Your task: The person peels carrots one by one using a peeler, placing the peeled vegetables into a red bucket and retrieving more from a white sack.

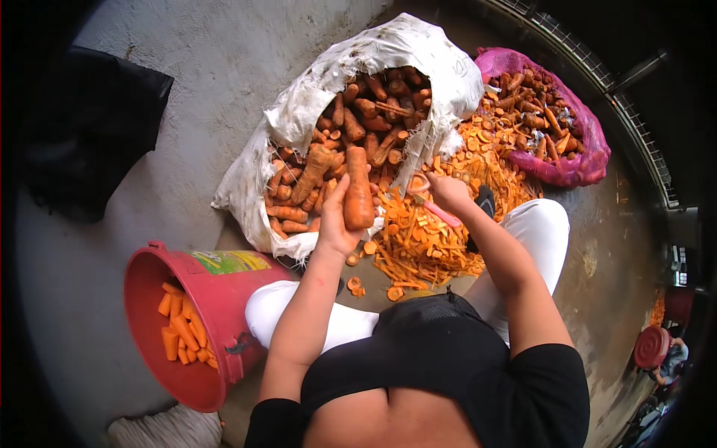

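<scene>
My left hand [342, 216] is wrapped round a large carrot [359, 187], held upright before the mouth of a white woven sack [441, 56]. Unpeeled carrots [370, 104] fill that sack. To the right, my closed right hand [451, 194] grips what looks like a peeler [417, 184], its loop-shaped head pointing left. Just below this hand shows a pink handle [442, 214], over a heap of orange peelings and cut ends [426, 246]. The fingers partly hide the peeler's grip.
A red bucket [239, 313] with peeled carrots [183, 328] lies tipped by my left knee. At the upper right sits a pink mesh sack [597, 153] of carrot pieces. A black sheet [101, 123] hangs at left. Far right, a person holds a red round lid [651, 347].
</scene>
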Tool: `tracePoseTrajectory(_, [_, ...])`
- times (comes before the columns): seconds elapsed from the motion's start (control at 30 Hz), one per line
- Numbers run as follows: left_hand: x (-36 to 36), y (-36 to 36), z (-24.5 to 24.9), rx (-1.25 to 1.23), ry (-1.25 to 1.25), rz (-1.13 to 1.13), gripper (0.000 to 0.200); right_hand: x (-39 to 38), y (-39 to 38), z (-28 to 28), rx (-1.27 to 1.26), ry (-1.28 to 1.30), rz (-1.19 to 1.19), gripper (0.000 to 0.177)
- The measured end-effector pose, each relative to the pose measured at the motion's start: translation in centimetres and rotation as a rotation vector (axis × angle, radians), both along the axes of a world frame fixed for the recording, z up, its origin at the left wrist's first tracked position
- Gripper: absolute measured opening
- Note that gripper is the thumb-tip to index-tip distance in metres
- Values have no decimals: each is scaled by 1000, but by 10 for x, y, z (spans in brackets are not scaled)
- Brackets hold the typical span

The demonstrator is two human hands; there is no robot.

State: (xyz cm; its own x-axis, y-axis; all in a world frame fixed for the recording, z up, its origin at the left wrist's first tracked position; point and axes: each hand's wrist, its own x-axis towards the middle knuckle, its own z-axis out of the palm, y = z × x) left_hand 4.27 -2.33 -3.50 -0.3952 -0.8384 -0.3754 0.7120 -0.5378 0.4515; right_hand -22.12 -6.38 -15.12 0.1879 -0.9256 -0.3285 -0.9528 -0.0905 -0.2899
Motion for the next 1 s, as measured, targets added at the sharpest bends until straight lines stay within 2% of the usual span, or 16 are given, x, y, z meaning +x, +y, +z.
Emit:
tracePoseTrajectory(0.07, [-4,6,9,-201,-180,30,43,14,-13,65,64,-174,-104,28])
tracePoseTrajectory(0.13, [-10,11,19,-453,-365,74,46,9,-21,99,104,-541,-156,42])
tracePoseTrajectory(0.23, [-10,16,21,-583,-420,85,49,-9,-19,137,163,-1025,-110,51])
tracePoseTrajectory(0.27, [-10,18,21,-621,-437,88,49,-12,-7,176,269,-1102,-107,58])
tracePoseTrajectory(0.3, [-11,18,21,-641,-456,86,49,-21,-8,181,319,-1067,-133,50])
tracePoseTrajectory(0.37, [-12,18,20,-686,-496,86,47,-27,-12,151,122,-1168,-86,39])
tracePoseTrajectory(0.47, [-14,16,12,-524,-338,75,42,-32,-23,127,15,-931,-70,36])
tracePoseTrajectory(0.5, [-18,16,20,-319,-312,89,39,-29,-24,133,30,-877,-42,36])
tracePoseTrajectory(0.57, [-9,13,5,51,-62,33,40,-11,-26,153,63,-771,19,38])
tracePoseTrajectory(0.6, [-6,11,-7,130,-80,35,40,-4,-28,141,-76,-854,69,35])
tracePoseTrajectory(0.67, [-5,6,-27,282,-111,38,41,5,-28,148,-53,-789,97,35])
tracePoseTrajectory(0.73, [-8,3,-30,302,-105,53,41,14,-24,160,-40,-676,71,36])
tracePoseTrajectory(0.77, [-11,4,-30,313,-100,57,41,18,-21,169,-14,-603,55,45])
tracePoseTrajectory(0.83, [-14,6,-24,299,-131,26,41,26,-14,155,-270,-451,97,56])
tracePoseTrajectory(0.93, [-13,10,-21,311,-91,7,41,40,-1,151,-459,-463,214,45])
tracePoseTrajectory(1.0, [-12,13,-21,250,122,-71,39,45,3,150,-569,-498,242,39])
